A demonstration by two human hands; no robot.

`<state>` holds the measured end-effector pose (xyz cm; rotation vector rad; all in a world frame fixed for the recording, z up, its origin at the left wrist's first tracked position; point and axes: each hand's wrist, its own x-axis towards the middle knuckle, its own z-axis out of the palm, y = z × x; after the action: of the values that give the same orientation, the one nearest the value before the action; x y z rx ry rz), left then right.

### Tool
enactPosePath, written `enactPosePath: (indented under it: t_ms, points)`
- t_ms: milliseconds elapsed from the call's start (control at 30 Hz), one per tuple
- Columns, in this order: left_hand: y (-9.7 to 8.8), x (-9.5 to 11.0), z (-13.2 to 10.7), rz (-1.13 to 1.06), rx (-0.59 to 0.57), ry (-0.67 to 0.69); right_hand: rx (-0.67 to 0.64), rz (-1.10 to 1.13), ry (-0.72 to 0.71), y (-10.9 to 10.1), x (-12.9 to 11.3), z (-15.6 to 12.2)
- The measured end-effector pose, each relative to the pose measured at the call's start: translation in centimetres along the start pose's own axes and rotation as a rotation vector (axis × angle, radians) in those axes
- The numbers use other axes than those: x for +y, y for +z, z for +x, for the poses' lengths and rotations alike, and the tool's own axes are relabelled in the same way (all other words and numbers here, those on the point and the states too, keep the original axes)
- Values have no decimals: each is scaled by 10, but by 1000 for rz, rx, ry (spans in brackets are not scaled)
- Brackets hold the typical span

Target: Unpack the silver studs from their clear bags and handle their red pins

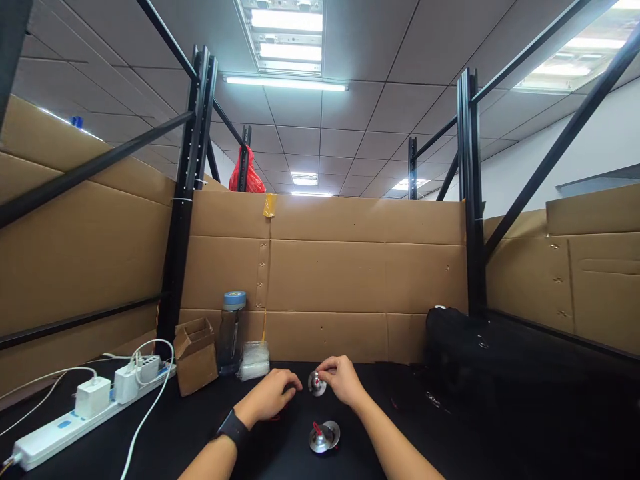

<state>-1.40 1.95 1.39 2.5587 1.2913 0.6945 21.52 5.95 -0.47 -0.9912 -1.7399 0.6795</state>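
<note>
My right hand (pixel 343 381) pinches a small round silver metal disc (pixel 317 385) with a red bit at its centre, between thumb and fingertips, a little above the black table surface. Just left of the disc is my left hand (pixel 270 396), with a dark watch on its wrist. Its fingers are loosely curved, the thumb stands apart, and no object shows in it. Nearer to me, two more silver discs (pixel 324 437) lie overlapping on the table. A red piece (pixel 317 428) sticks up from the left one.
At left lies a white power strip (pixel 65 424) with chargers and a looping white cable (pixel 145 420). Behind it stand an open cardboard box (pixel 197 360), a blue-capped bottle (pixel 233 337) and a clear plastic packet (pixel 255 361). A black cloth-like bulk (pixel 460 360) fills the right. Cardboard walls (pixel 330 277) enclose the back.
</note>
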Motion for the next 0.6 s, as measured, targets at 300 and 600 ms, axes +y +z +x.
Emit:
enactPosePath:
  t_ms: [300,600]
  points:
    - [16,14,14,-337,313,42,126,552,145,29,-20,-7]
    - [23,3,17,-464,340,-23,238,623,147,54,-21,-14]
